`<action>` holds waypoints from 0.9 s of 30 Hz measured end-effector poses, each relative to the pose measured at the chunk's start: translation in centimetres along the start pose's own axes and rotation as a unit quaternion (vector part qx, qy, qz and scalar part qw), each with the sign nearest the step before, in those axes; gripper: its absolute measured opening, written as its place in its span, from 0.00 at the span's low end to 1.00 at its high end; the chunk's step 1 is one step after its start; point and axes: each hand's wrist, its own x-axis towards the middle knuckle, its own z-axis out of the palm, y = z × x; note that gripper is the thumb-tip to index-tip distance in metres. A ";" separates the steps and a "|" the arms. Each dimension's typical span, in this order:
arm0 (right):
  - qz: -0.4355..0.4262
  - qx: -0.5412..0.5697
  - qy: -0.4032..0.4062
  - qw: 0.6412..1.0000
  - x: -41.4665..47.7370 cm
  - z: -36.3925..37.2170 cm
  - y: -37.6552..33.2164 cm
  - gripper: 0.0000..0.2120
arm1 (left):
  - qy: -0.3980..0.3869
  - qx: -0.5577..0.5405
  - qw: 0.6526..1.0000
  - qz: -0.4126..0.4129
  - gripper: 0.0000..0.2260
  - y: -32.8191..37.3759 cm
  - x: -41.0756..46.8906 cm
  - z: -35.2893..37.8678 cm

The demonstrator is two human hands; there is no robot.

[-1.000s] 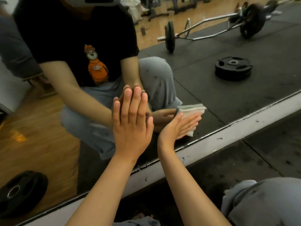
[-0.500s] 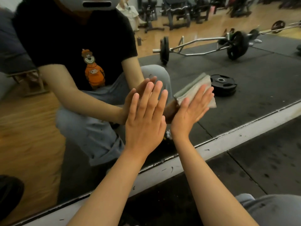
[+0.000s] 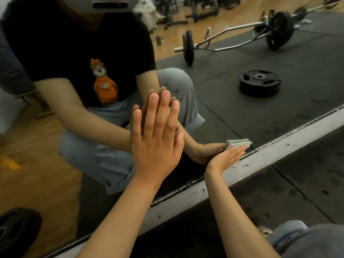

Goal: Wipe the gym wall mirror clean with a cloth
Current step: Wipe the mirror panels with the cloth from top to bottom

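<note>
The person crouches close to the mirror [image 3: 242, 112], both arms reaching out to the glass. The left hand [image 3: 156, 135] lies flat on it at picture centre, its fingers [image 3: 165, 108] straight, close together and pointing to 12 o'clock. It holds nothing and, I judge, only props the body.

The right hand [image 3: 226, 156] does the work. Its fingers [image 3: 236, 151] are straight and narrow, pointing to about 2 o'clock, and they press the cloth [image 3: 243, 145] flat against the glass. I see no curl round the cloth; the thumb's lie I cannot tell.

The cloth is a folded pad, at about 4 o'clock from the left hand and well apart from it. It sits at the very bottom of the glass, just beside the white frame [image 3: 279, 151]. As far as it shows, its long axis runs with the frame, from 8 to 2 o'clock.

That is the relation that counts: with the frame touching or nearly touching the pad below, the glass left to wipe lies toward 12 and 2 o'clock. The next stroke should probably go up or along the frame, and the right hand is the nearer. A reflected plate [image 3: 259, 82] and bar [image 3: 232, 43] show in the glass above.
</note>
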 end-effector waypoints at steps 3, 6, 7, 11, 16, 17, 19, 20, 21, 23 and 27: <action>0.018 -0.003 0.003 1.000 -1.3 0.3 -2.8 0.25 | -0.010 -0.036 0.999 -0.014 0.33 0.2 0.4 -1.0; -0.066 -0.013 -0.035 0.997 -3.6 0.9 -6.3 0.25 | -0.006 -0.062 0.998 -0.025 0.30 0.6 1.2 -2.5; -0.106 -0.023 -0.049 0.993 -4.4 1.1 -7.8 0.26 | -0.001 -0.068 0.997 -0.024 0.28 0.5 1.8 -3.2; -0.274 -0.080 -0.061 0.957 -6.2 1.9 -15.0 0.28 | 0.001 -0.104 0.994 0.033 0.23 -1.3 5.8 -6.7; -0.430 -0.108 -0.083 0.893 -7.6 2.8 -24.8 0.30 | 0.020 -0.036 0.989 0.141 0.24 -3.5 12.1 -10.2; -0.450 -0.112 -0.087 0.882 -7.5 2.9 -26.8 0.29 | 0.023 -0.017 0.987 0.156 0.25 -3.6 13.3 -10.4; -0.465 -0.116 -0.086 0.873 -6.9 2.9 -30.0 0.28 | 0.017 0.013 0.984 0.174 0.29 -3.7 15.5 -10.6; -0.466 -0.116 -0.085 0.873 -6.4 2.9 -30.9 0.28 | 0.013 0.028 0.983 0.179 0.32 -3.7 16.5 -10.6; -0.469 -0.114 -0.084 0.872 -6.0 2.9 -31.4 0.29 | 0.011 0.044 0.983 0.181 0.33 -3.5 17.4 -10.5; -0.484 -0.111 -0.083 0.864 -5.2 2.6 -31.3 0.30 | 0.014 0.065 0.981 0.181 0.34 -2.8 18.7 -10.1; -0.463 -0.102 -0.078 0.877 -2.9 1.9 -29.2 0.29 | 0.022 0.080 0.976 0.199 0.34 0.2 19.0 -8.2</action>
